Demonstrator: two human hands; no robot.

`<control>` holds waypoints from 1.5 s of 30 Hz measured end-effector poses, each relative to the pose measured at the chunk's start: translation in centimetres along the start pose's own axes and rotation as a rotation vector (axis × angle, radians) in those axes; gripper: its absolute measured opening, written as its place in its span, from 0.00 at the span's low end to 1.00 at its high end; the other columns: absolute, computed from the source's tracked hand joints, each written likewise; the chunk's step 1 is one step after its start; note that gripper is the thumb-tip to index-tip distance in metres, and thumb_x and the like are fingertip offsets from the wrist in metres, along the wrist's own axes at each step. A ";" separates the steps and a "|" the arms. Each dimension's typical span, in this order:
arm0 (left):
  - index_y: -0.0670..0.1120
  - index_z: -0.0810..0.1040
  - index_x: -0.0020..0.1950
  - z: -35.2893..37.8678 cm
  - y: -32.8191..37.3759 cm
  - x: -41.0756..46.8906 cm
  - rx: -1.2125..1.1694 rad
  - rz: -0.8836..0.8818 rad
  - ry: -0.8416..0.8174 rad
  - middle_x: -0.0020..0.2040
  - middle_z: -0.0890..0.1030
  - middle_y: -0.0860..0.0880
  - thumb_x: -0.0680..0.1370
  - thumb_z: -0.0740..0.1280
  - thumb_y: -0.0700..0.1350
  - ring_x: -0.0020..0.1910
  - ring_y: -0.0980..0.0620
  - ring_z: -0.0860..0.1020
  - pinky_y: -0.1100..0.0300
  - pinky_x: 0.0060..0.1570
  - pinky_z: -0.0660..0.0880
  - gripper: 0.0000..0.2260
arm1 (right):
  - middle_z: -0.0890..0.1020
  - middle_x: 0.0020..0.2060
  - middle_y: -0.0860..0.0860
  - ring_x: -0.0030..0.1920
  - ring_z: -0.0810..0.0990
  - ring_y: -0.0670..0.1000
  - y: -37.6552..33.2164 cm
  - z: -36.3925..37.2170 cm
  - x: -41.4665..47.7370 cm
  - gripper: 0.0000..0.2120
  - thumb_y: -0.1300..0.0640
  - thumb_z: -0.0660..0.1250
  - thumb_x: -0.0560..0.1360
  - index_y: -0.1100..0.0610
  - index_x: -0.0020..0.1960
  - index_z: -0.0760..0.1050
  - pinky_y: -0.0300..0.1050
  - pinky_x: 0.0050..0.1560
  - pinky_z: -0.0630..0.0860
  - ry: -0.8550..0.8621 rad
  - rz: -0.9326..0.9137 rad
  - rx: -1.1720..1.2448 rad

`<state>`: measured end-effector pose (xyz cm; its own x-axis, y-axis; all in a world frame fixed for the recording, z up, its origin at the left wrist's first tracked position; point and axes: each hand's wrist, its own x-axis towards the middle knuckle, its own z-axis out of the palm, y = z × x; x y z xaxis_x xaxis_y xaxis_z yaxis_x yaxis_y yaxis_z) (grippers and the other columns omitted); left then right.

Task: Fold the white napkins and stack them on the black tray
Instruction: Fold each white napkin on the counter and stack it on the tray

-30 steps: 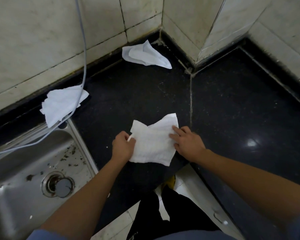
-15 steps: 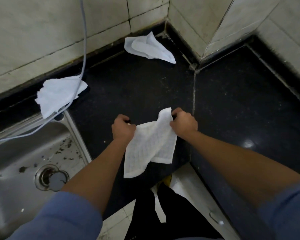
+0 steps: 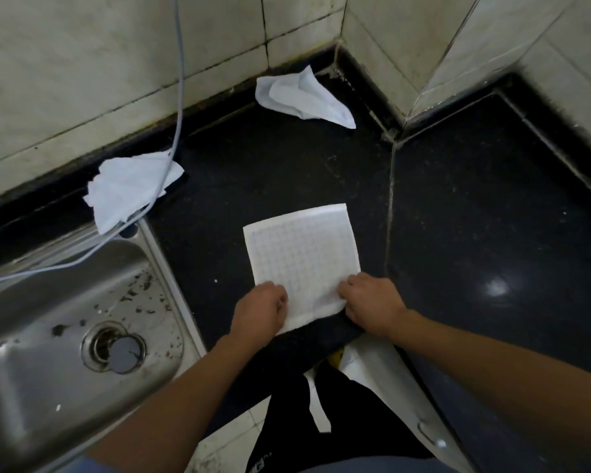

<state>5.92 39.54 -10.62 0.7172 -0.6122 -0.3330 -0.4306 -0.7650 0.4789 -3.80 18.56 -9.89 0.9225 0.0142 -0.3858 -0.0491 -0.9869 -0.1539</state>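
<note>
A pale tiled wall [image 3: 65, 80] runs behind a black stone bench [image 3: 492, 216] that turns a corner at the back right. A steel sink [image 3: 41, 387] is set into the bench on the left, its bowl spotted with dark specks. The flat napkin [image 3: 304, 254], white with a faint grid pattern, lies spread open as a square on the bench just right of the sink, close to the front edge. The left napkin [image 3: 127, 186] sits crumpled at the sink's far corner, against the foot of the wall. The back napkin [image 3: 301, 97] lies loosely bunched near the wall corner, well apart from the other two. The left hand [image 3: 261, 310] has its fingers curled over the flat napkin's near left corner and grips it. The right hand [image 3: 372, 303] holds the near right corner in the same way, knuckles up, and the cloth's near edge between the two hands looks slightly raised. A thin grey hose [image 3: 180, 80] hangs down the wall, crosses the left napkin and trails off left over the sink's rim. A round grey plug [image 3: 125, 353] sits in the sink's drain.
</note>
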 end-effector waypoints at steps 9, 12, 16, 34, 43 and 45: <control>0.47 0.77 0.45 2.1 -0.1 -2.7 0.101 0.261 0.068 0.44 0.75 0.49 0.71 0.69 0.49 0.42 0.50 0.74 0.55 0.39 0.75 0.08 | 0.76 0.41 0.46 0.44 0.76 0.48 2.5 -0.1 -3.2 0.08 0.52 0.61 0.72 0.53 0.43 0.77 0.41 0.37 0.68 -0.018 0.038 0.231; 0.48 0.76 0.48 2.9 1.3 -2.9 0.191 0.285 0.006 0.47 0.75 0.49 0.69 0.67 0.56 0.45 0.50 0.72 0.55 0.42 0.73 0.14 | 0.73 0.42 0.44 0.44 0.72 0.46 2.5 -1.3 -3.0 0.05 0.56 0.64 0.74 0.53 0.49 0.76 0.43 0.46 0.70 -0.015 0.083 0.419; 0.46 0.77 0.41 3.2 1.3 -2.3 0.253 0.228 0.003 0.41 0.75 0.48 0.64 0.72 0.42 0.41 0.48 0.75 0.56 0.36 0.74 0.08 | 0.76 0.47 0.49 0.48 0.74 0.48 3.2 -0.5 -3.4 0.11 0.61 0.66 0.71 0.55 0.52 0.75 0.42 0.45 0.72 0.008 -0.060 0.352; 0.46 0.80 0.44 -5.4 -1.3 1.4 -0.439 -0.208 0.005 0.39 0.81 0.48 0.72 0.71 0.35 0.40 0.47 0.80 0.53 0.43 0.79 0.07 | 0.79 0.40 0.45 0.43 0.79 0.47 7.0 -3.9 -0.1 0.07 0.53 0.70 0.74 0.52 0.51 0.81 0.46 0.45 0.76 0.036 0.237 0.571; 0.49 0.76 0.40 -3.5 -2.5 8.7 -0.305 -0.502 0.144 0.39 0.81 0.46 0.73 0.71 0.41 0.42 0.46 0.81 0.52 0.46 0.79 0.06 | 0.82 0.48 0.52 0.47 0.80 0.56 6.2 -4.0 7.0 0.10 0.52 0.61 0.78 0.52 0.56 0.76 0.49 0.47 0.77 0.088 0.415 0.307; 0.51 0.76 0.43 -3.3 -2.2 8.7 -0.219 -0.542 0.131 0.44 0.81 0.46 0.73 0.70 0.45 0.44 0.46 0.80 0.53 0.45 0.78 0.04 | 0.80 0.50 0.52 0.48 0.80 0.56 6.1 -3.5 6.9 0.10 0.52 0.60 0.78 0.53 0.56 0.74 0.48 0.45 0.74 0.139 0.407 0.247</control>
<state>14.92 36.55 -11.94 0.8708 -0.1061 -0.4800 0.1279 -0.8939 0.4296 3.62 12.05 -10.36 0.8511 -0.4022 -0.3374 -0.4895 -0.8402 -0.2333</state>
